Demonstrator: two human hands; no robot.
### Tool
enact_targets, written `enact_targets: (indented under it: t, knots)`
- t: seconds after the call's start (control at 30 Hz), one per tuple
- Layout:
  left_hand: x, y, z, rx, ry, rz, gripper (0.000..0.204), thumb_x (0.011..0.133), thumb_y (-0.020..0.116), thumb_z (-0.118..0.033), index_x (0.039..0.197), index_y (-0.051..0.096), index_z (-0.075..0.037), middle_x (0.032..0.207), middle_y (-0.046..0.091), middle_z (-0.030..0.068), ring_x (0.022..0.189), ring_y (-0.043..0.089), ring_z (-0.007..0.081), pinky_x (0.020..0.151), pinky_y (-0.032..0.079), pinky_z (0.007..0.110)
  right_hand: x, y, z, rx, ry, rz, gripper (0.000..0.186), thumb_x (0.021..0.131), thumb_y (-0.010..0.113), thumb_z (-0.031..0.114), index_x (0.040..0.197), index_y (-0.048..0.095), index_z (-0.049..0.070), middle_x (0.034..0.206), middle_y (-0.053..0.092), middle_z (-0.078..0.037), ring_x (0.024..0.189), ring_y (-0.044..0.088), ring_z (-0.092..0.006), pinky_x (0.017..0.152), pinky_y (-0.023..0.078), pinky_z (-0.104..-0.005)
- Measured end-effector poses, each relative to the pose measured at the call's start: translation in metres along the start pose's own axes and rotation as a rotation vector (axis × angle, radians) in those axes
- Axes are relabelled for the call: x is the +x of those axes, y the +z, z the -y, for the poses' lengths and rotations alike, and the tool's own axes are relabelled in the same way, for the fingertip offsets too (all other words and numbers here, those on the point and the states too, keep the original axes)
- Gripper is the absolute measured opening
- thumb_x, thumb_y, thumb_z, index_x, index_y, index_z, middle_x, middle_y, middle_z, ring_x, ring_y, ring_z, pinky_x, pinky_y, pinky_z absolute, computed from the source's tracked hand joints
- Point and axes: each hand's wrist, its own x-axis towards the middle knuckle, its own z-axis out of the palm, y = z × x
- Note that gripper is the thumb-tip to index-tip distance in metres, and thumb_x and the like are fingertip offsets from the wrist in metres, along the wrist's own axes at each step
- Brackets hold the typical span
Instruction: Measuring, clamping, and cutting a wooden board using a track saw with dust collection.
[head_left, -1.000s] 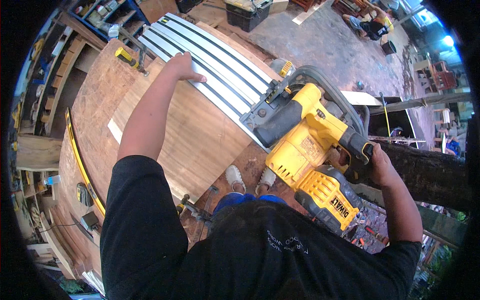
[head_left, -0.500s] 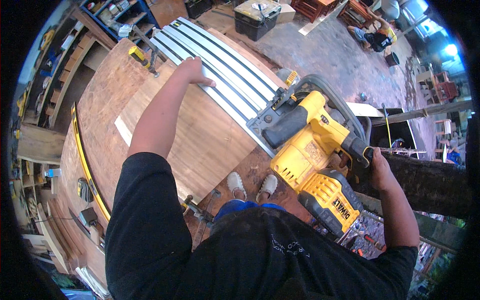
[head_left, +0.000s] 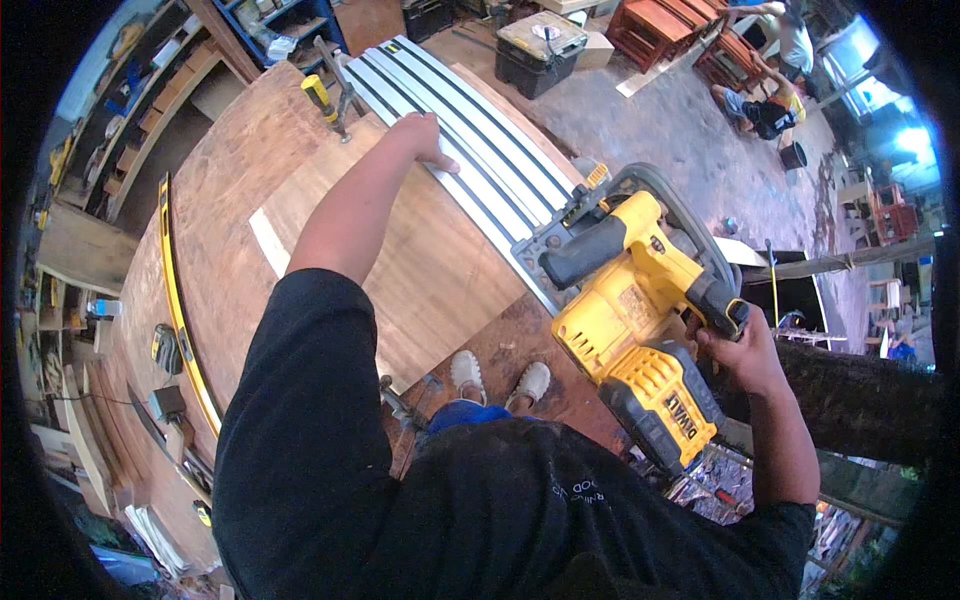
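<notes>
A yellow and black cordless track saw sits at the near right end of a silver guide rail with black strips. My right hand is wrapped round the saw's rear handle. Its blade is hidden from above. Farther along, my left hand presses on the rail, thumb spread away from the fingers, whose tips are partly hidden. Under the rail lies a brown wood panel, jutting over the workbench edge. Beyond my left forearm, a clamp with a yellow handle stands at the panel's far left corner.
A yellow spirit level and a tape measure lie on the workbench at left. Another clamp grips the near panel corner. A black toolbox stands beyond. Two people work by red-brown wooden furniture at the far right.
The whole view has shifted, so the bench and rail appear farther right. More of my right hand's fingers show on the handle. The saw keeps about the same place on the rail.
</notes>
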Motion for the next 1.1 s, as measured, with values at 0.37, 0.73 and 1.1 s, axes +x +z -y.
enact_targets:
  t: [0.37,0.73,1.1]
  knots:
    - [0.003,0.0,-0.005,0.027,-0.01,-0.038,0.096,0.056,0.079,-0.062,0.121,0.053,0.005,0.119,0.06,0.02,0.115,0.055,0.0313,0.097,0.044,0.037,-0.032,0.012,0.058,-0.107,-0.048,-0.018,0.025,0.074,0.069,0.011,0.095,0.063,0.001,0.085,0.064,0.0,0.078,0.057,-0.0067,0.072,0.047,-0.0245]
    - [0.014,0.006,0.017,-0.068,0.046,-0.008,0.081,0.072,0.07,-0.059,0.123,0.053,0.001,0.123,0.055,0.0234,0.114,0.054,0.0347,0.097,0.043,0.041,-0.011,0.095,0.108,-0.183,-0.117,0.157,0.028,0.079,0.068,0.015,0.101,0.064,-0.002,0.084,0.065,0.0,0.076,0.055,-0.0061,0.071,0.047,-0.0255]
    - [-0.118,0.023,0.133,-0.843,0.311,-0.531,0.04,0.092,0.057,-0.03,0.121,0.056,-0.002,0.123,0.055,0.0169,0.116,0.052,0.0287,0.1,0.04,0.035,0.035,0.185,0.136,-0.171,-0.203,0.334,0.033,0.078,0.067,0.018,0.102,0.063,-0.003,0.086,0.067,-0.009,0.077,0.06,-0.0116,0.073,0.049,-0.0284]
